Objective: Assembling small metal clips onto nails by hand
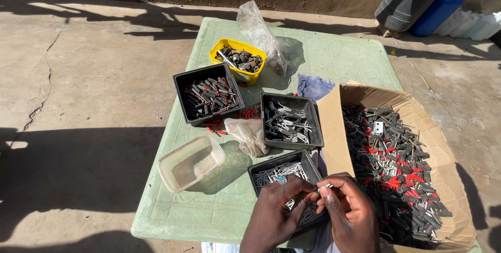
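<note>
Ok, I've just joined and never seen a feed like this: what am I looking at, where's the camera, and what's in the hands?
There is no machine here: a person works with two bare hands. The one picture comes from a camera on the person's head, looking down. The left hand and right hand meet at the bottom and pinch a small metal piece between the fingertips, over a black tray of silvery parts. All this sits on a pale green table outdoors. Further back are two more black trays, one of dark and red pieces and one of mixed metal pieces, a yellow tub of metal bits, a clear tub and two plastic bags. At right, a cardboard box holds many black and red parts.
</note>
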